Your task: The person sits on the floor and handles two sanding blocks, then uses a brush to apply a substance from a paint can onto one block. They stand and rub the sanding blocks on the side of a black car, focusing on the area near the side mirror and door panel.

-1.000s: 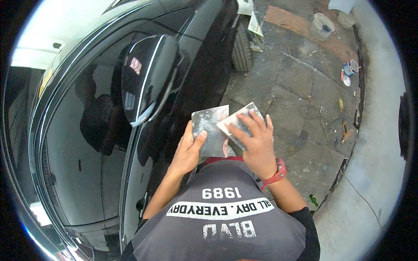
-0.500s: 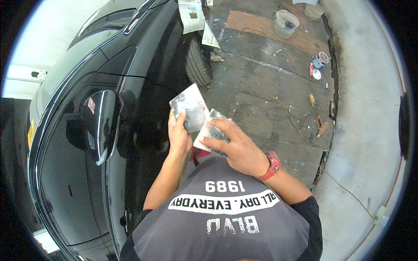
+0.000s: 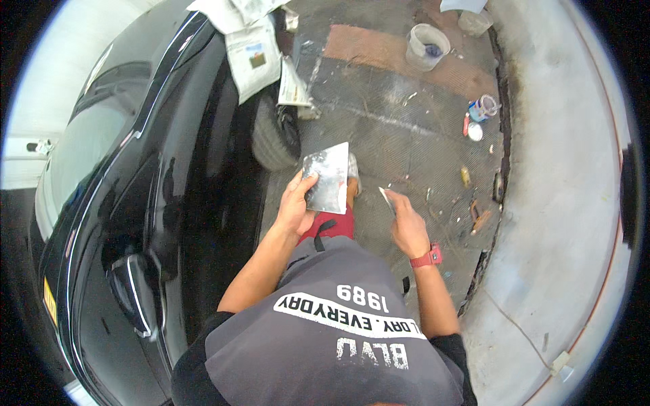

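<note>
My left hand (image 3: 295, 208) grips a flat rectangular metal plate (image 3: 329, 184) by its near left edge, thumb on top. Grey and white smears cover its face. To the right and apart from it, my right hand (image 3: 409, 231), with a red watch at the wrist, is closed on a thin flat putty spreader (image 3: 387, 198), seen nearly edge-on. Most of the spreader is hidden behind the fingers. A glossy black car (image 3: 145, 203) stands close on my left, and its front tyre (image 3: 272, 139) lies ahead of my left hand.
Newspaper sheets (image 3: 252, 61) hang over the car's front wheel arch. Ahead on the dark matted floor (image 3: 379, 145) stand a translucent bucket (image 3: 420, 53) and an open can (image 3: 482, 108). Small debris lies along the pale wall (image 3: 542, 176) at right.
My right hand has pulled the spreader away from the plate, off to the right. The plate has shifted right in view. The car's mirror now appears lower, and more newspaper shows.
</note>
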Demonstrator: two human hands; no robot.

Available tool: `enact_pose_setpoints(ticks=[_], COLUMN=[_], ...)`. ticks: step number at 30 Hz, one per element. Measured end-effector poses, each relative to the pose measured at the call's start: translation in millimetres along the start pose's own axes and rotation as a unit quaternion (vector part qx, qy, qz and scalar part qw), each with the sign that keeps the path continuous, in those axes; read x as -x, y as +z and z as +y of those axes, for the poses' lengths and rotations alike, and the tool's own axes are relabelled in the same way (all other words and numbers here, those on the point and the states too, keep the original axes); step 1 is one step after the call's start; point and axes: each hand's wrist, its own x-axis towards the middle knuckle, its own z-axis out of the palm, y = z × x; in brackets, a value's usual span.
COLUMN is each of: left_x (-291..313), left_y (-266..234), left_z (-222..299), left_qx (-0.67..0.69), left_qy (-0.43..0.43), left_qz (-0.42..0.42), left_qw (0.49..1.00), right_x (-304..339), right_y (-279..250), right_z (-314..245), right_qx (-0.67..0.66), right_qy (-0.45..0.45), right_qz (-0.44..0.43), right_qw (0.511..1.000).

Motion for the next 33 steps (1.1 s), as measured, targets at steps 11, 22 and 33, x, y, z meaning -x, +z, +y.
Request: enact_pose_setpoints(ticks=[11,22,33], left_x=[-297.4,-518.4,-740.1], left_y=[153.0,237.9,311.7], left_z=[123.6,214.7,347.7], left_qx=[-0.003,0.011,0.105], left_qy=[-0.07,-0.072,0.058], left_qz=[-0.126,-0.042,0.057], left_qw=[0.99,0.996,0.991], right_x=[32.1,-254.6,-847.6], right_y=[45.8,-73.7,-361.9], right_z=[301.2,335.6,429.9], right_qx=[0.052,-0.128,0.033], right_qy=[0.437,0.532,0.177], right_qz=[-0.235,-0.191,-0.007], right_qw=[0.866,0.815,0.984])
